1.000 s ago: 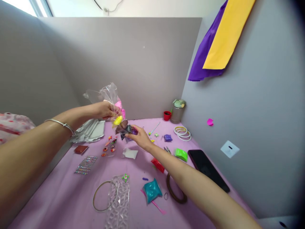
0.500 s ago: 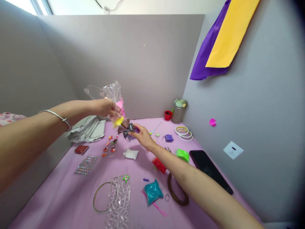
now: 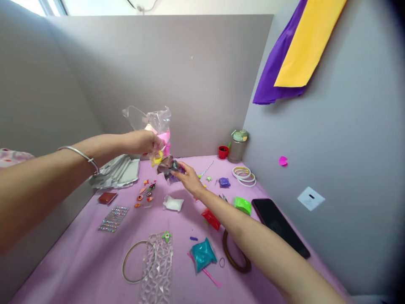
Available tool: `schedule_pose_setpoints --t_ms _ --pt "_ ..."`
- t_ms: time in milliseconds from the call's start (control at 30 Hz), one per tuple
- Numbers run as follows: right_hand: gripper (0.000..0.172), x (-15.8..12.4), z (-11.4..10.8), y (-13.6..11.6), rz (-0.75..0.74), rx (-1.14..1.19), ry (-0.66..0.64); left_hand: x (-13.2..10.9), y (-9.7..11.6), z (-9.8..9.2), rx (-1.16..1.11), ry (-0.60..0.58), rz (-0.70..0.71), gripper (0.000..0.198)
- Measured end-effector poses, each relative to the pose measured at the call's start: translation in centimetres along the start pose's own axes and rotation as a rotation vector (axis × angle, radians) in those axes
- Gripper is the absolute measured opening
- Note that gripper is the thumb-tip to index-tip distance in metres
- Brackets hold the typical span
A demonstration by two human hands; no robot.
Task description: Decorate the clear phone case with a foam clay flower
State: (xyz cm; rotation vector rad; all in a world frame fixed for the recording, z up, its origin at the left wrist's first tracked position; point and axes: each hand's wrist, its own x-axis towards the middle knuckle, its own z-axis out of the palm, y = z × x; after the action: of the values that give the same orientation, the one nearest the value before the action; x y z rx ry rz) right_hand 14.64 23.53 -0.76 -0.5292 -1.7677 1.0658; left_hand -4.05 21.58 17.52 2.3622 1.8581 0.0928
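My left hand point(image 3: 152, 141) is closed on a clear plastic bag point(image 3: 160, 119) held above the table. Pink and yellow packets point(image 3: 157, 158) show in or against the bag, just under my fingers. Close by on the right, my right hand point(image 3: 189, 179) grips several small dark packets point(image 3: 172, 165), brown, black and purple. These touch or nearly touch the yellow one; whether any still sit inside the bag I cannot tell. Below them a white packet point(image 3: 173, 203) lies on the pink cloth.
Teal point(image 3: 203, 255), red point(image 3: 211, 218) and green point(image 3: 243, 205) packets lie nearer and to the right. A phone point(image 3: 280, 226) rests by the right wall. A hoop point(image 3: 139, 279) overlaps a clear textured sheet point(image 3: 158, 270). A bottle point(image 3: 237, 147) and red cup point(image 3: 223, 152) stand at the back.
My left hand and the bag have shifted slightly right, closer to my right hand. The right hand has hardly moved and keeps its hold on the dark packets.
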Motion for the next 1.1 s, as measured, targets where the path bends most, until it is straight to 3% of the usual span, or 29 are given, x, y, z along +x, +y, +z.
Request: schedule_pose_setpoints --t_ms 67,167,333,467,700,900,1100 --pt "0.028 0.4 0.0 0.4 0.008 -0.003 0.023 -0.1 0.2 -0.1 0.049 -0.022 -0.052 0.026" --pt "0.027 1.0 0.0 0.9 0.022 -0.002 0.051 -0.4 0.3 0.0 0.088 0.053 -0.129 0.027" --pt "0.028 1.7 -0.4 0.3 0.04 0.034 0.074 -1.1 0.6 0.0 0.098 0.301 -0.246 0.029" --pt "0.026 2.0 -0.5 -0.9 0.076 0.053 0.047 -1.3 0.9 -0.2 0.083 0.487 -0.261 0.027" --pt "0.035 2.4 -0.1 -2.7 0.187 0.048 -0.146 -0.9 0.5 1.2 0.059 0.459 -0.188 0.021" --pt "0.026 4.1 0.4 -2.3 0.193 -0.029 -0.056 -0.4 1.0 1.5 0.009 0.498 -0.195 0.016" --pt "0.031 5.4 0.5 -1.4 0.157 -0.101 0.004 -0.2 0.6 1.7 -0.202 0.704 -0.206 0.014"
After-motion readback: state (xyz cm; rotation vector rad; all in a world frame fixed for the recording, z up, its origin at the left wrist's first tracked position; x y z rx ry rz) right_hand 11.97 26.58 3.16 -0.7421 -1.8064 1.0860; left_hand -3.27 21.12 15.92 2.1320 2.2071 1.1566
